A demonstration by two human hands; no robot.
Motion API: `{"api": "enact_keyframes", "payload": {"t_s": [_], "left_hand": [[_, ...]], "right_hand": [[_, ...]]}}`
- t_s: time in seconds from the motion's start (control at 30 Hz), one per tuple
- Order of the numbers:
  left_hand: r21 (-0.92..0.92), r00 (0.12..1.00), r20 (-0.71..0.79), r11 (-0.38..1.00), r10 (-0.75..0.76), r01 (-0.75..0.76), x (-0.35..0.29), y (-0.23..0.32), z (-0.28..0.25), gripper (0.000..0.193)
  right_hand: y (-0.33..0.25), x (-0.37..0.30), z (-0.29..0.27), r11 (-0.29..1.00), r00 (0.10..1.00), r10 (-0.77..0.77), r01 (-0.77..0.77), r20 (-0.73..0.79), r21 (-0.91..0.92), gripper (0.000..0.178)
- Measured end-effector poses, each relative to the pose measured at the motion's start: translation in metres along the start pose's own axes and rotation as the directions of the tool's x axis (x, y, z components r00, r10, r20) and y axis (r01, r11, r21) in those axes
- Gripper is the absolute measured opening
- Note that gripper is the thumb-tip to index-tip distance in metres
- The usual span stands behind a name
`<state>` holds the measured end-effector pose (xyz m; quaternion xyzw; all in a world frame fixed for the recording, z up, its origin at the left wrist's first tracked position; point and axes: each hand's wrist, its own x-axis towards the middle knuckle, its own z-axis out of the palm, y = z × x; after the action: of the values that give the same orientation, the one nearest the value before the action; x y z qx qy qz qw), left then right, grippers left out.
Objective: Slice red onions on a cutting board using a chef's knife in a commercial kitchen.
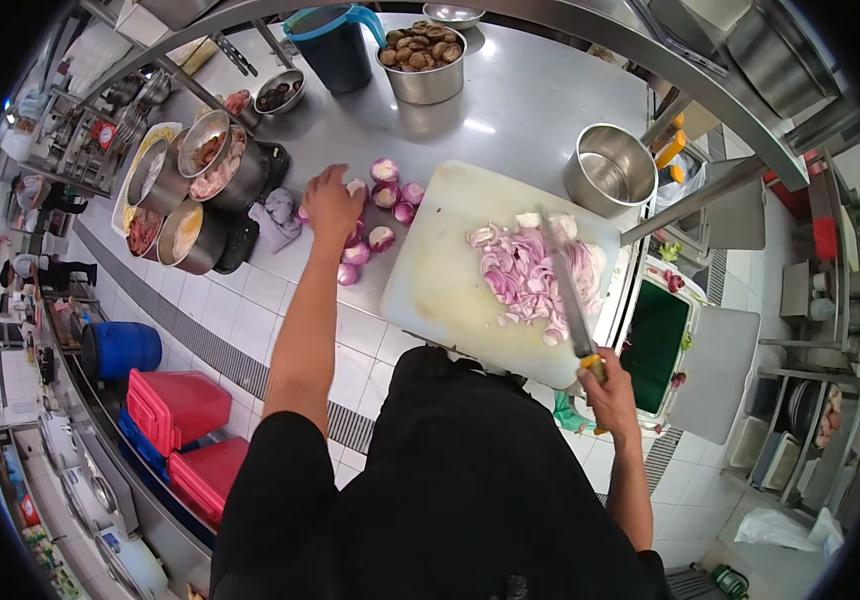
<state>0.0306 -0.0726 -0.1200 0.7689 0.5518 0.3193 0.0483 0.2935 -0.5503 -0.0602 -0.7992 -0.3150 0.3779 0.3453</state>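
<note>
My right hand (610, 395) grips a long knife (572, 298) by its yellow-and-dark handle. Its blade lies across sliced purple onion (518, 272) on a white cutting board (428, 268). Pale onion pieces (562, 226) show by the blade's tip. To the left of the board, several peeled purple onions (385, 170) lie loose on the steel table. Over the left edge of this group reaches my left hand (333, 205), back upward, its fingers bent and apart. One onion shows beside its fingers; the palm is hidden. A grey cloth (276, 220) lies just left of that hand.
An empty steel pot (612, 170) stands right of the board, below a metal shelf frame (740, 105). Behind are a pot of brown mushrooms (422, 60) and a dark jug (335, 55). Meat-filled pots (225, 175) crowd the left. A green-lined bin (655, 340) stands right.
</note>
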Motion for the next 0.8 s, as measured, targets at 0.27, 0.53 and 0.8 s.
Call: {"api": "enact_keyframes", "payload": {"t_s": [0.27,0.53,0.8], "left_hand": [[0.227,0.829,0.447,0.853,0.337,-0.469,0.004,0.01,0.041,0.049],[0.17,0.862,0.296,0.866,0.41,-0.47,0.002,0.026,0.01,0.031],[-0.525,0.697,0.658,0.837,0.285,0.153,-0.147,0.079,-0.004,0.042]], "right_hand": [[-0.019,0.02,0.044,0.966,0.93,-0.004,0.1,0.369,-0.24,0.049],[-0.002,0.052,0.067,0.994,0.939,0.019,0.018,0.342,-0.106,0.047],[-0.022,0.063,0.078,0.908,0.982,-0.051,0.121,0.181,-0.4,0.048]]}}
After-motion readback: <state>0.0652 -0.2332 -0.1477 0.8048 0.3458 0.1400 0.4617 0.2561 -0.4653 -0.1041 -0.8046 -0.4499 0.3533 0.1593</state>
